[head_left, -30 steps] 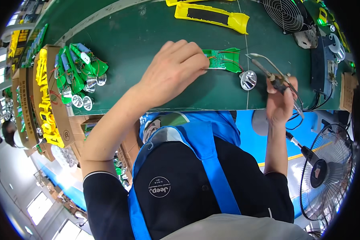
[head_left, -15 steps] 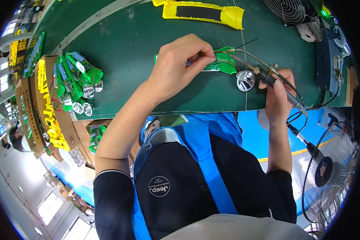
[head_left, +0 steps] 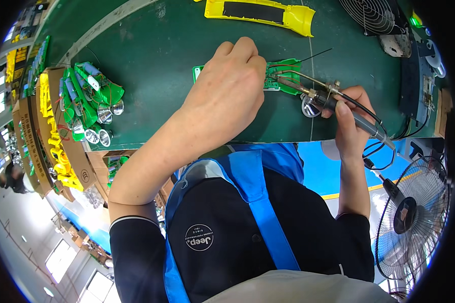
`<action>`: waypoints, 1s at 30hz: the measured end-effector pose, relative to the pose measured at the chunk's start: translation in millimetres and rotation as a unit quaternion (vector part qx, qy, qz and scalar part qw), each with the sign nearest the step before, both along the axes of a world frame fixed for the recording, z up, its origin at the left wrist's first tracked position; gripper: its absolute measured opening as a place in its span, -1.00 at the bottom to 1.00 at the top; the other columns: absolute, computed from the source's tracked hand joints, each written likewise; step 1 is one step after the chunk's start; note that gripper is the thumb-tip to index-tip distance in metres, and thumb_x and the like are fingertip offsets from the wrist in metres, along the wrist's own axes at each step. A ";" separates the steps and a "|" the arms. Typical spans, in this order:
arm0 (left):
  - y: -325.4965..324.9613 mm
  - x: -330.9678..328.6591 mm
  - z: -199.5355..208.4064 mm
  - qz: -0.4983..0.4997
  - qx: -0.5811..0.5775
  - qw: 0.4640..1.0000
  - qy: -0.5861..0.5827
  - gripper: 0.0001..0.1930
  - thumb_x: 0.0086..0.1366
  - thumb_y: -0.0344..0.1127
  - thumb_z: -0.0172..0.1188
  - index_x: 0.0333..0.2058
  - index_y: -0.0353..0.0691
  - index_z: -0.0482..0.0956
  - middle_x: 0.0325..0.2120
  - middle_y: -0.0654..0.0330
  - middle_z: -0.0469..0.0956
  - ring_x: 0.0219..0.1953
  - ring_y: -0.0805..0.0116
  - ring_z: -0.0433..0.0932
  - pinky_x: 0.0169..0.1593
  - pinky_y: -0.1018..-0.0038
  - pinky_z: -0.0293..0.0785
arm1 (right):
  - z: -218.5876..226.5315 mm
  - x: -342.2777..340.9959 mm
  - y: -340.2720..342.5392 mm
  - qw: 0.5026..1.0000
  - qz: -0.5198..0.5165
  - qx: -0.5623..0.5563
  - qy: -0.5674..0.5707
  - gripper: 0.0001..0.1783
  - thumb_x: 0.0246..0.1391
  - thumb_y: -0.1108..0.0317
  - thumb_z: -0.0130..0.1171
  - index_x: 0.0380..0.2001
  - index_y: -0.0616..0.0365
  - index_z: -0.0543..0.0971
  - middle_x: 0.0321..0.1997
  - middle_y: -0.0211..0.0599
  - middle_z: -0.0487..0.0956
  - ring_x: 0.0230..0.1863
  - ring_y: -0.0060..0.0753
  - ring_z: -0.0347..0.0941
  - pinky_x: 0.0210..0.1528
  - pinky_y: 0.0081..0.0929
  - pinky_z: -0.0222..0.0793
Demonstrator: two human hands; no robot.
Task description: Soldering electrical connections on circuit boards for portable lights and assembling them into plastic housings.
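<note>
My right hand (head_left: 352, 113) is closed around the handle of a soldering iron (head_left: 327, 101) with a thin feed tube clamped alongside. The iron's tip meets the circuit board in a green flashlight housing (head_left: 291, 81) lying on the bench. My left hand (head_left: 232, 88) is over the left part of this housing, back of the hand up and fingers bent closed beside the board. Its fingertips are hidden, so what they grip does not show. A silver reflector cup (head_left: 310, 107) rests just below the housing, partly behind the iron. Thin red and black wires run from the board.
A yellow housing shell (head_left: 298, 21) lies at the far side of the green bench (head_left: 156, 101). Several green assemblies (head_left: 88, 98) with reflectors are piled at left, beside a carton of yellow parts (head_left: 65, 146). A small fan (head_left: 371, 15) and a black unit (head_left: 414, 86) stand right.
My left hand has turned over toward the board, hiding its fingertips and the pinched red wire. My right hand has brought the iron's tip left and down onto the board.
</note>
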State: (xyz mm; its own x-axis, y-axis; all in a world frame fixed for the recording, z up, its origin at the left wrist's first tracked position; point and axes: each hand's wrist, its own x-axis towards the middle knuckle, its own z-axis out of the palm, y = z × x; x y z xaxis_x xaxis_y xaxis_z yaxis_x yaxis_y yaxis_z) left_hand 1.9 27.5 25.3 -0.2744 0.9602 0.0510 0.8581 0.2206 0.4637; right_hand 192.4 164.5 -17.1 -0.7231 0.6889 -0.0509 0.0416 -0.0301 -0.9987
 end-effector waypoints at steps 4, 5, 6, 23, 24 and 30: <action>1.9 1.5 1.2 0.004 -0.013 1.000 -0.003 -0.92 -0.09 -0.58 0.09 -0.54 -0.35 0.41 -0.39 0.08 0.37 -0.32 0.08 0.38 -0.24 0.30 0.36 | 1.5 0.9 -0.7 1.000 0.014 0.018 -0.014 -0.76 0.03 0.33 0.08 -0.34 0.31 0.36 -0.50 -0.18 0.49 -0.50 -0.52 0.42 -0.34 -0.58 0.36; 2.5 1.8 1.3 0.004 -0.012 1.000 0.003 -0.92 -0.09 -0.58 0.09 -0.54 -0.35 0.41 -0.40 0.08 0.37 -0.32 0.08 0.38 -0.24 0.30 0.36 | 1.7 0.8 -0.9 1.000 0.008 0.005 -0.018 -0.76 0.03 0.34 0.08 -0.34 0.31 0.36 -0.49 -0.18 0.49 -0.50 -0.53 0.42 -0.34 -0.59 0.36; 3.0 2.1 1.5 0.004 -0.010 1.000 0.010 -0.92 -0.09 -0.58 0.09 -0.54 -0.35 0.41 -0.40 0.08 0.37 -0.32 0.08 0.38 -0.25 0.30 0.36 | 1.6 0.8 -0.5 1.000 0.008 0.004 -0.018 -0.76 0.03 0.34 0.08 -0.34 0.31 0.36 -0.49 -0.18 0.49 -0.50 -0.53 0.42 -0.34 -0.59 0.36; 3.2 0.7 1.1 0.003 -0.010 1.000 0.005 -0.93 -0.10 -0.58 0.09 -0.57 -0.34 0.40 -0.42 0.09 0.37 -0.33 0.08 0.38 -0.27 0.30 0.36 | -5.8 8.5 2.8 0.999 0.031 0.042 0.002 -0.73 0.05 0.32 0.10 -0.30 0.29 0.34 -0.46 -0.13 0.51 -0.43 -0.47 0.45 -0.21 -0.51 0.37; 3.2 0.7 0.8 0.003 -0.008 1.000 0.005 -0.93 -0.10 -0.59 0.09 -0.57 -0.34 0.40 -0.42 0.09 0.37 -0.33 0.08 0.38 -0.27 0.30 0.36 | -5.3 7.8 2.0 0.999 0.031 0.041 0.003 -0.73 0.05 0.32 0.10 -0.30 0.29 0.34 -0.46 -0.13 0.51 -0.43 -0.47 0.45 -0.21 -0.51 0.37; 3.4 0.3 2.1 0.002 -0.016 1.000 0.001 -0.93 -0.11 -0.58 0.10 -0.57 -0.34 0.40 -0.42 0.09 0.37 -0.33 0.09 0.38 -0.26 0.31 0.36 | -2.1 1.3 -0.3 0.999 0.011 0.009 0.045 -0.72 0.06 0.30 0.06 -0.29 0.31 0.33 -0.48 -0.14 0.49 -0.45 -0.43 0.43 -0.22 -0.48 0.35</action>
